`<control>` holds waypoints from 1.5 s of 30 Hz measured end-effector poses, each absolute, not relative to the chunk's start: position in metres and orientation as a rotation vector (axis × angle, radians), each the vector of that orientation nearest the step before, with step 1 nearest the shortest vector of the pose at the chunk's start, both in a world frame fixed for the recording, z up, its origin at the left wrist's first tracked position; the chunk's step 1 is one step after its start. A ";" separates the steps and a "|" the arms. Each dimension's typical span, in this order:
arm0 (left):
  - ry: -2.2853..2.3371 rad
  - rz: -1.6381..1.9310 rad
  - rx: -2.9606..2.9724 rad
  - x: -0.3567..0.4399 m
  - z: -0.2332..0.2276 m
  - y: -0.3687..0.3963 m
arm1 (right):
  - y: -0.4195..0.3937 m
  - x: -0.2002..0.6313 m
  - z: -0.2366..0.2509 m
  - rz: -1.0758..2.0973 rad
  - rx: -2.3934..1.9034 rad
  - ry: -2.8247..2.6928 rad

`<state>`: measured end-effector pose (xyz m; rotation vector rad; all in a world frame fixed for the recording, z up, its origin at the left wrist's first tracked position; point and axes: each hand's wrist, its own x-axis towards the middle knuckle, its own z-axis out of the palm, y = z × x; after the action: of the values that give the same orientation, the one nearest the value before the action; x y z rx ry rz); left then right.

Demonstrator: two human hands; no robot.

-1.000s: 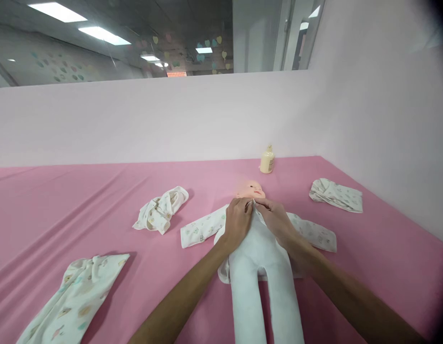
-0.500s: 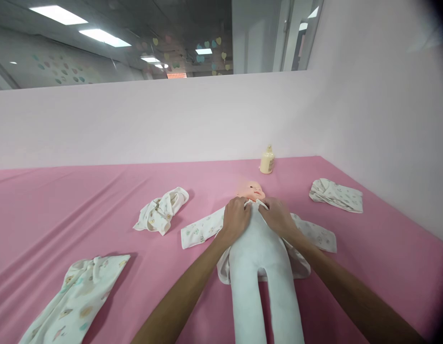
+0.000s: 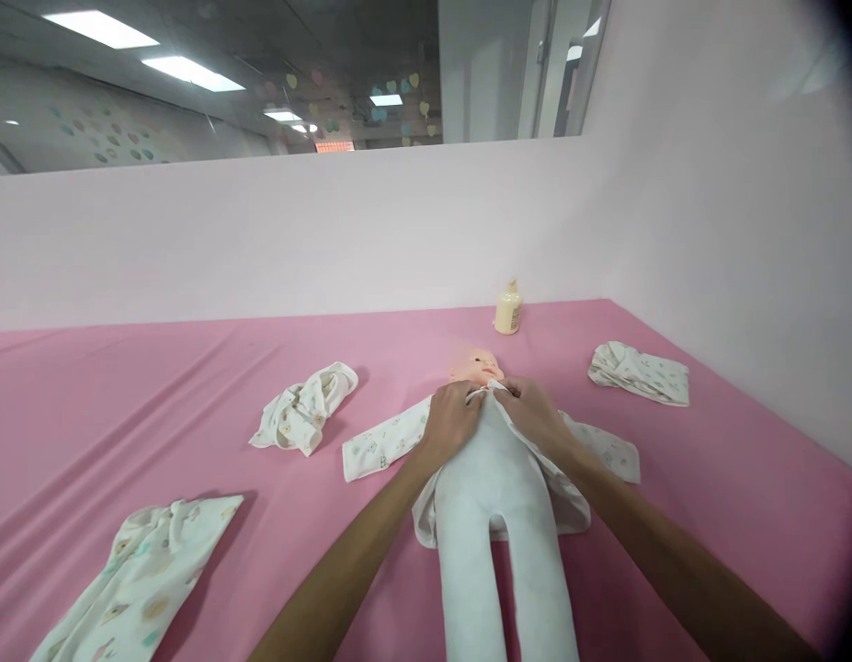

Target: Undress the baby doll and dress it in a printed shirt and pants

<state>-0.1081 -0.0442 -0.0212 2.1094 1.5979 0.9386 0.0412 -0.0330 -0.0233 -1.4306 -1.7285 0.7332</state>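
- Head view showed both forearms reaching in from the bottom edge, cut off there, so nothing above the elbows could be seen
- left hand (image 3: 451, 421) was curled, fingers pinching the printed jacket (image 3: 388, 444) at its collar, just under the chin of the doll (image 3: 491, 501)
- right hand (image 3: 536, 416) was likewise closed on the opposite collar edge; the two hands nearly met at the neck, and whether their fingertips touched could not be told
- the doll lay on its back, head away from the camera, white cloth legs running toward the bottom edge, with the feet out of frame
- the hands hid the doll's neck and upper chest, and the doll's arms could not be made out inside the spread sleeves
- the jacket lay open under the torso, its flaps showing at both hips
- on the pink table cover (image 3: 708, 496), a crumpled garment (image 3: 303, 411) sat well to the left, a folded one (image 3: 639, 372) near the right wall, and a third (image 3: 132, 584) ran off the lower left corner
- a small bottle (image 3: 508, 309) stood upright at the back wall beyond the head; its label was too small to read
- bare cover lay to either side of the legs
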 end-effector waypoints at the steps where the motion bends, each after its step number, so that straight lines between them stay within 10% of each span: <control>1: 1.589 0.923 2.114 -0.109 -0.020 -0.045 | -0.033 0.041 -0.023 0.739 -1.435 -1.722; 45: 1.629 0.864 2.343 -0.114 -0.028 -0.044 | -0.035 0.040 -0.026 0.806 -1.389 -1.709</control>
<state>-0.1142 -0.0437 -0.0277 2.3430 1.6288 0.8639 0.0395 -0.0354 -0.0260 -1.3894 -1.7089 0.8064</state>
